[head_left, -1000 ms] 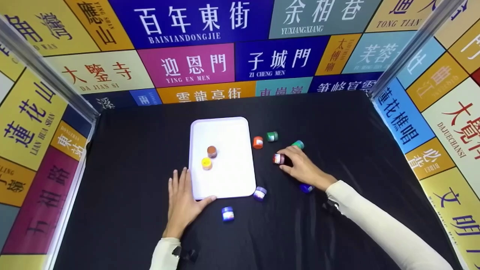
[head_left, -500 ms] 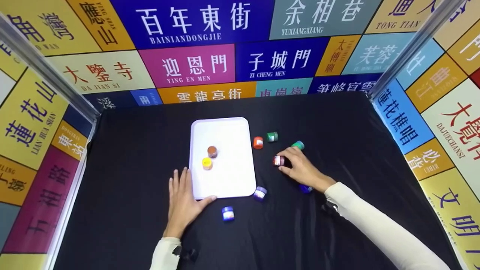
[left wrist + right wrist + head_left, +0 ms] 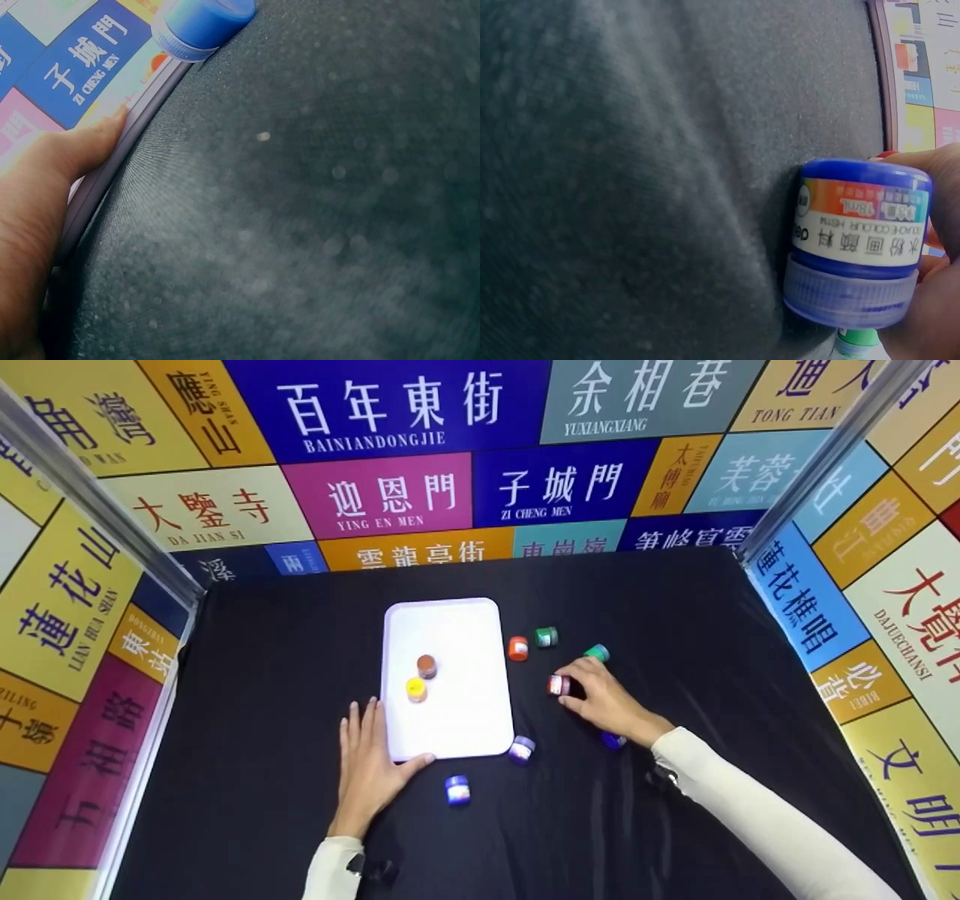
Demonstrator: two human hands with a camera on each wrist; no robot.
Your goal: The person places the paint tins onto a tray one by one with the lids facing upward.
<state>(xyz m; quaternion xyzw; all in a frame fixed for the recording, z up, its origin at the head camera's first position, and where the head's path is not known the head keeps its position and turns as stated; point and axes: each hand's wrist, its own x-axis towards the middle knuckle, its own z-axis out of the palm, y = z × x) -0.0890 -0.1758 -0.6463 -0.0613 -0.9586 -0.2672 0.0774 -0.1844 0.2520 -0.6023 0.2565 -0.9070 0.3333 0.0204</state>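
Head view: a counter (image 3: pixel 270 697) covered in black cloth, with a shallow white tray (image 3: pixel 457 727) near its middle, long sides running toward the counter's far edge. A brown paint jar (image 3: pixel 427 665) and a yellow paint jar (image 3: pixel 415 688) sit on the tray close together, nearer its left edge than its right.

Between the tray's right edge and the counter's right edge, my right grip (image 3: pixel 604 697) has thumb and fingers curled round a red paint jar (image 3: pixel 557 685); whether that jar touches the cloth I cannot tell. My left grip (image 3: pixel 367 765) holds no jar: its fingers lie straight along the tray's left edge, the thumb at the near edge.

Off the tray's right edge are an orange paint jar (image 3: pixel 518 648) and a dark green paint jar (image 3: pixel 547 637); a lighter green jar (image 3: pixel 597 652) shows just beyond my right grip. A purple paint jar (image 3: pixel 522 749) is at the tray's near right corner, a blue paint jar (image 3: pixel 457 790) off its near edge, and a dark blue gouache jar (image 3: pixel 859 240) by my right wrist.

I judge the step in hand to be taking up the red jar. Next seems to call for a small lift and a carry over the tray's right edge, clear of the orange jar, with my left grip steadying the tray.
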